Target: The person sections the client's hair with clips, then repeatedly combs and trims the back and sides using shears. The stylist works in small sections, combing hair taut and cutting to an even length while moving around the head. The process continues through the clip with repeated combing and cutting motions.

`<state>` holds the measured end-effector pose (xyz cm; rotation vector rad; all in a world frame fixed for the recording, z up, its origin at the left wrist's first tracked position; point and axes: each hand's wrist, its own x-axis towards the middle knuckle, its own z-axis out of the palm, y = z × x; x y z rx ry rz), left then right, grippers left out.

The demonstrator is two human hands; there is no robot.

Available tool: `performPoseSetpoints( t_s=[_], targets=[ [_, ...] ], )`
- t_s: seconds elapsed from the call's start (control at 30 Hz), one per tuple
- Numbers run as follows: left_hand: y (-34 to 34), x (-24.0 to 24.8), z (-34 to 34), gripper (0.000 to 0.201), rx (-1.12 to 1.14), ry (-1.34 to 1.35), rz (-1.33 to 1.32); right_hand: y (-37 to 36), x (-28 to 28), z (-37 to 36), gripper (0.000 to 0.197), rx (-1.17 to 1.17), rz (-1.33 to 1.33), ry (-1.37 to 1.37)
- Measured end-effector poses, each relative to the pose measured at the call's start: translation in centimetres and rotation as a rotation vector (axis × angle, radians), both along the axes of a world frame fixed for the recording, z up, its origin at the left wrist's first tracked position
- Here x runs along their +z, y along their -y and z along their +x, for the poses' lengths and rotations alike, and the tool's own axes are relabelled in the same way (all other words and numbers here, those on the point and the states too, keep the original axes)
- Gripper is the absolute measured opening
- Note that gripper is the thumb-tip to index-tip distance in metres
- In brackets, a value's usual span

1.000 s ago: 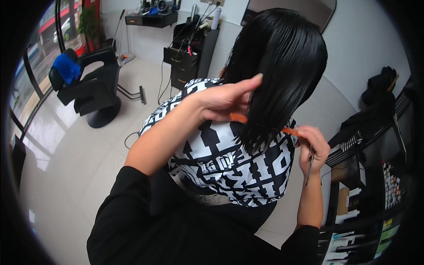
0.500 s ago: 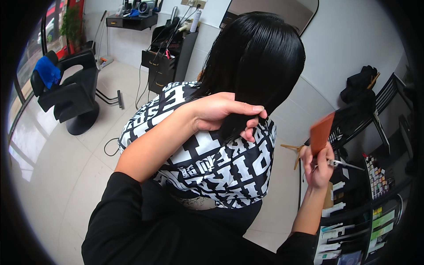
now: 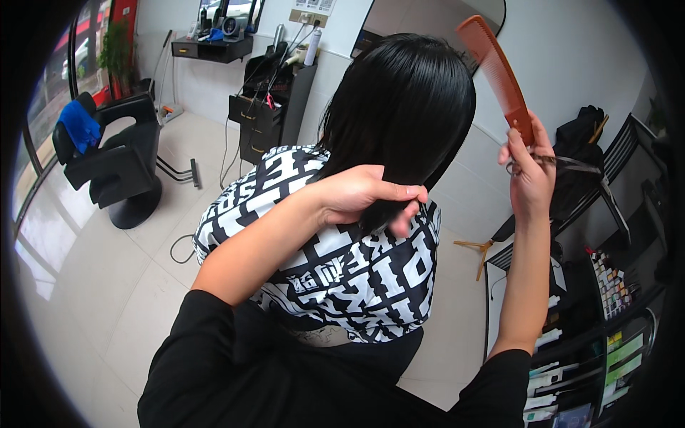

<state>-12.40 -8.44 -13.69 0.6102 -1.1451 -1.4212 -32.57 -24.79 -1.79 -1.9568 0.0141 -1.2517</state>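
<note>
A seated person with wet, dark, straight hair [image 3: 407, 93] has their back to me. A black-and-white lettered cape [image 3: 335, 264] covers their shoulders. My left hand [image 3: 371, 196] is closed around the lower ends of the hair at the nape, thumb on top; its lower fingers are blurred. To the right of the head, my right hand [image 3: 529, 175] is raised, gripping an orange-brown comb [image 3: 499, 75] that points up and left, its teeth toward the hair. The same hand also holds metal scissors [image 3: 571, 165], their blades pointing right. The comb is apart from the hair.
At left stands a black salon chair [image 3: 132, 157] with a blue towel [image 3: 78, 125] on it. A black drawer cabinet [image 3: 267, 118] with hanging cords is beyond the person. Shelves with tubes and boxes [image 3: 614, 292] stand at lower right, near a wooden-legged stand [image 3: 481, 250].
My right hand has risen with the comb and scissors, and the comb now tilts up and left. My left hand keeps its hold on the hair. The view has shifted slightly.
</note>
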Motion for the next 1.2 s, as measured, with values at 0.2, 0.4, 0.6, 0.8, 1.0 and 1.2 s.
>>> performPoseSetpoints(
  t_s=[0.2,0.4,0.6,0.8,1.0,1.2],
  targets=[
    [-0.1,0.2,-0.9,0.02,0.078,0.006,0.01,2.4,1.4,3.2,0.032,-0.039,-0.036,-0.077],
    [-0.1,-0.1,-0.9,0.021,0.092,-0.001,-0.032,2.9,0.4,3.3,0.029,-0.01,-0.061,-0.129],
    [-0.3,0.3,-0.9,0.041,0.043,-0.012,-0.045,3.9,-4.9,0.9,0.026,0.067,-0.088,-0.124],
    [-0.3,-1.5,0.0,0.085,-0.118,-0.148,-0.264,1.4,-9.3,-2.0,0.018,-0.003,-0.323,-0.225],
    [-1.1,-0.6,-0.3,0.114,0.057,-0.027,-0.057,0.6,-11.4,-3.3,0.024,0.061,-0.319,-0.268],
    [-1.0,-0.6,0.0,0.092,-0.013,-0.183,-0.02,0.2,-12.9,-3.7,0.021,0.046,-0.349,-0.271]
  ],
)
